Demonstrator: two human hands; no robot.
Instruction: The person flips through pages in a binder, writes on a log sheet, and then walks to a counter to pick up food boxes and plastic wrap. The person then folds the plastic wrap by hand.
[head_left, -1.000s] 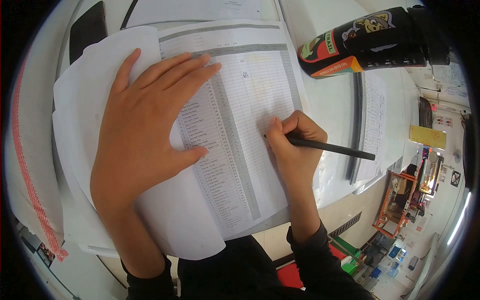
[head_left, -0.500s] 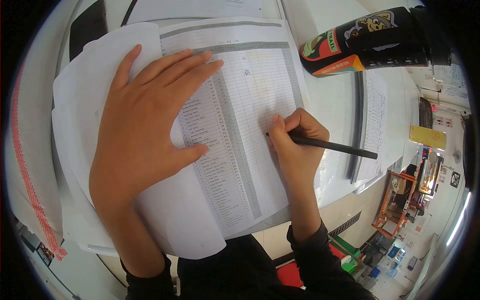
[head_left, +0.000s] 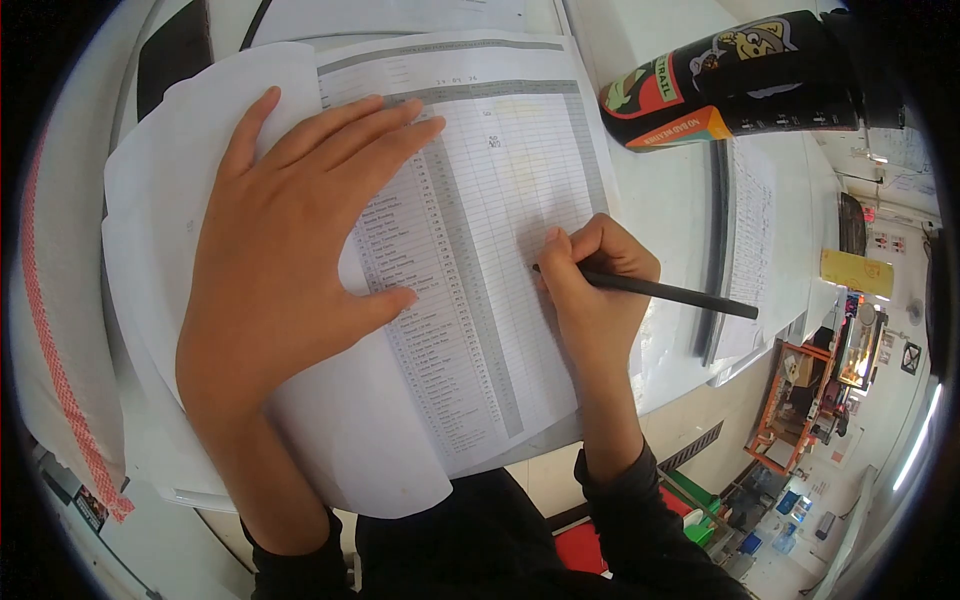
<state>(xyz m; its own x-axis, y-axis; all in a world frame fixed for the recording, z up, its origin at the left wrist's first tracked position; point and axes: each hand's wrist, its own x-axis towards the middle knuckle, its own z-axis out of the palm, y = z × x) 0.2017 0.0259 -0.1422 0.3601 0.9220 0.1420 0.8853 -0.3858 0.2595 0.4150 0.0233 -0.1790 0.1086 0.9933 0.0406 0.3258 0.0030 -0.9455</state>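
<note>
A printed form (head_left: pixel 520 345) with rows of item names and ruled columns lies on the white table. My left hand (head_left: pixel 290 240) rests open over it, fingers spread, pressing on folded-back white pages (head_left: pixel 340 440) and the left part of the list. In my right hand (head_left: pixel 600 270) is a black pen (head_left: pixel 680 293), pinched between thumb and fingers. The pen's tip is at the ruled columns, right of the printed list. A few handwritten marks show higher up in one column, and a handwritten date stands near the top.
A black bottle (head_left: pixel 760 80) with colourful stickers is beyond the form at the upper right. Beside my right hand lies a clipboard or pad of written sheets (head_left: pixel 745 230). A white sack (head_left: pixel 70 300) with a red-stitched edge lines the left. Orange shelving (head_left: pixel 790 405) stands farther off at right.
</note>
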